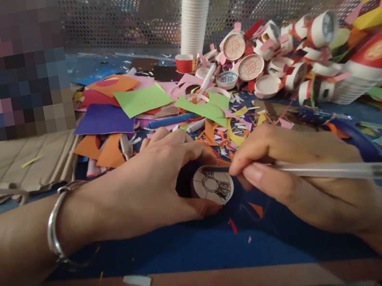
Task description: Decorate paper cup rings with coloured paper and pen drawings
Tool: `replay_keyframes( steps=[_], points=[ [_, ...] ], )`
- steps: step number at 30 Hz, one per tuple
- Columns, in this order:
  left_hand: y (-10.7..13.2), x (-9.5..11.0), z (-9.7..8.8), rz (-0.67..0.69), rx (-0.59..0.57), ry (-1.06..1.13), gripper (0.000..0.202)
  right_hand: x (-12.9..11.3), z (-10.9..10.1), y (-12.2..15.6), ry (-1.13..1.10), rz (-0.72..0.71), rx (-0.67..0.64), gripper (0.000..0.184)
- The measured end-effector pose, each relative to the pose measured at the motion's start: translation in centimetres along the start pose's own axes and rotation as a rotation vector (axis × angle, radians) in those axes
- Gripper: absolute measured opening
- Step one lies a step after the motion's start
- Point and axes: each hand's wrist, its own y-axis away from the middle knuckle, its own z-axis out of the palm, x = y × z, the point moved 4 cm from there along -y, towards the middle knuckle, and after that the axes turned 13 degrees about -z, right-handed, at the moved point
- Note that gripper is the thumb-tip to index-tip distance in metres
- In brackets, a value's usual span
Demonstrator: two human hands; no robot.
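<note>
My left hand [146,184] is curled around a white paper cup bottom [213,185], thumb along its near edge and fingers at the far side. Black ink lines mark its round face: a ring in the middle, spokes, and dense hatching at the right and top. In my right hand [291,170] a clear-barrelled black pen [342,171] is pinched between thumb and fingers. The pen's front end lies over the upper part of the round face; whether its tip touches cannot be made out. A silver bangle [53,234] circles my left wrist.
A tall stack of paper cups [195,15] stands at the back before a perforated metal screen [119,23]. Cut cup pieces [251,67] are heaped at the right. Coloured paper [143,100] and scraps cover the blue table [193,245]. Folded cardboard [15,165] lies left.
</note>
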Motion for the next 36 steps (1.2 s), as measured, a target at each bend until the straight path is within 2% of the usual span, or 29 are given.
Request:
replay_keyframes(
  steps=[36],
  points=[
    [0.11,-0.04,-0.05,0.014,0.026,-0.003,0.038,-0.03,0.1,0.01,0.023,-0.035,0.009,0.015]
  ],
)
